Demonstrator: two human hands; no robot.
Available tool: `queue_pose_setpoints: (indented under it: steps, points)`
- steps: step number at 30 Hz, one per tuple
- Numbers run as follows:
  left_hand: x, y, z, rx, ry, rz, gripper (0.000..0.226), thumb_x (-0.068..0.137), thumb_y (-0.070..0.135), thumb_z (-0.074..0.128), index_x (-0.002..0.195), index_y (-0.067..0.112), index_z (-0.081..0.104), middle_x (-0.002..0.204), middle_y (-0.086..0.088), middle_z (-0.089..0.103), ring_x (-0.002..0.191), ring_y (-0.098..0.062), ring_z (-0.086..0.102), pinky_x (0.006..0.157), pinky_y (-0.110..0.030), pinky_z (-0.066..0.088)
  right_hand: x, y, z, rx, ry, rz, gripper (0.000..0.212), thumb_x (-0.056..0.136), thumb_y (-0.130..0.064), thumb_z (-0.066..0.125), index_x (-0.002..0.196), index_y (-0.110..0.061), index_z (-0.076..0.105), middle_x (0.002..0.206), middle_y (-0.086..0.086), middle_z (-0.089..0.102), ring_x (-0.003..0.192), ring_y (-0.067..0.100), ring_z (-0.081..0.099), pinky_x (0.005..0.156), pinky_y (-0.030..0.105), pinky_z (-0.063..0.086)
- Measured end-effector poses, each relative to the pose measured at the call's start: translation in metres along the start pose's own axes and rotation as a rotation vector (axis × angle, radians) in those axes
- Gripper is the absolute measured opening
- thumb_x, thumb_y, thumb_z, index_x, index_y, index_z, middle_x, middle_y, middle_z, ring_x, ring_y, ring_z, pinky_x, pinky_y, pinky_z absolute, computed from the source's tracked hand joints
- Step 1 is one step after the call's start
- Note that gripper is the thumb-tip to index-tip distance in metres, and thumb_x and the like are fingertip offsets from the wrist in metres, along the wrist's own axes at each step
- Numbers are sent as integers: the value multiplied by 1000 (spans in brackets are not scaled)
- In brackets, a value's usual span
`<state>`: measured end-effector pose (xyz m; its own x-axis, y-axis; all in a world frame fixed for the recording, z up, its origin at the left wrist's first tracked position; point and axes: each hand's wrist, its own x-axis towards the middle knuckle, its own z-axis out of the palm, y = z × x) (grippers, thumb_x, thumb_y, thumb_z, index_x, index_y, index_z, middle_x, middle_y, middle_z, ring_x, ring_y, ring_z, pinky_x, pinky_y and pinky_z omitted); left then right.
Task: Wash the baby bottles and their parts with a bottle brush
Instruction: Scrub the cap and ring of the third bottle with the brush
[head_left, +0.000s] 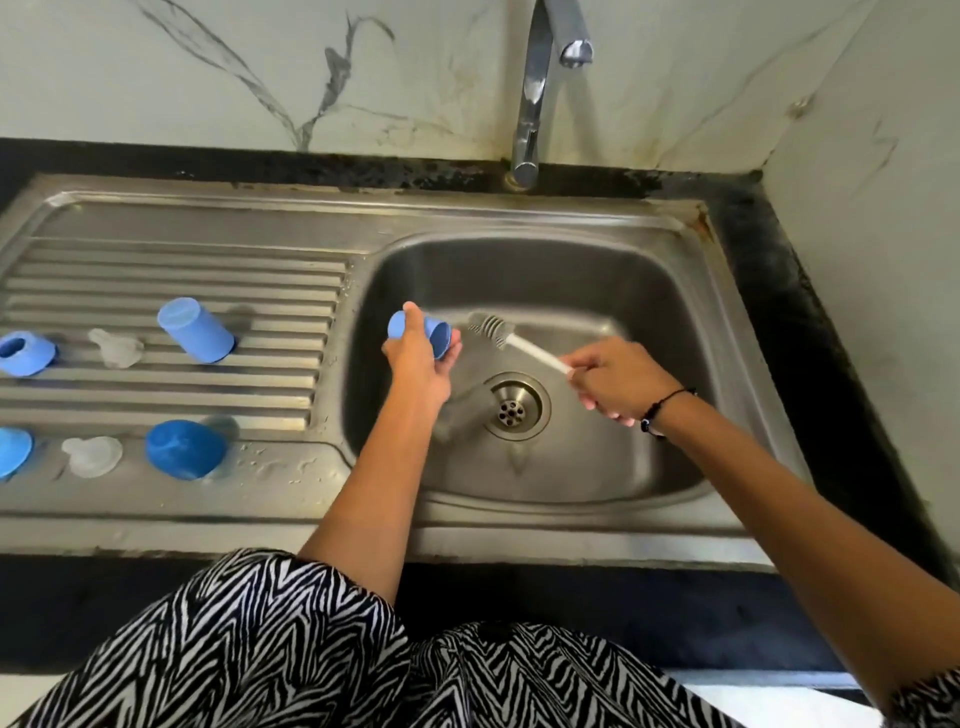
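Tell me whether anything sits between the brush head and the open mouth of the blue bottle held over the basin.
Nothing visible does. The brush head hangs just right of the blue bottle, whose mouth faces it across a bare gap above the sink.

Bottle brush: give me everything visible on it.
The bottle brush has a grey ribbed head that looks like silicone, on a thin white plastic-looking handle. It is held over the sink basin, tilted, head pointing left towards the open mouth of the blue bottle in the left hand, apparently just outside it. The right hand grips the handle's end.
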<state>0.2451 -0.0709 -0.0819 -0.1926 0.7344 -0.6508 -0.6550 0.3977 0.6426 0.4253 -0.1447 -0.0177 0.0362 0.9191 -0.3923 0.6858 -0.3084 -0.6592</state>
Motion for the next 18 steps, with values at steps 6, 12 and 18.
queue_pose_setpoints:
  steps: [6,12,18]
  points:
    - [15,1,17,520,18,47,44,93,31,51,130,12,35,100,-5,48,78,-18,50,54,-26,43,27,14,0,-55,68,87,31,85,0,45,100,-6,71,63,12,58,42,15,41,29,12,29]
    - [44,-24,29,945,-69,12,19,83,12,58,102,10,51,95,-14,56,75,-25,51,43,-16,42,64,21,15,-81,46,160,24,82,2,46,90,4,68,79,25,62,62,25,47,48,24,33]
    - [83,-36,32,1514,-176,115,45,80,12,63,118,4,41,123,-19,49,109,-35,54,75,-30,39,96,29,28,-98,-24,232,22,86,-1,45,82,-4,66,69,14,56,55,21,45,49,23,36]
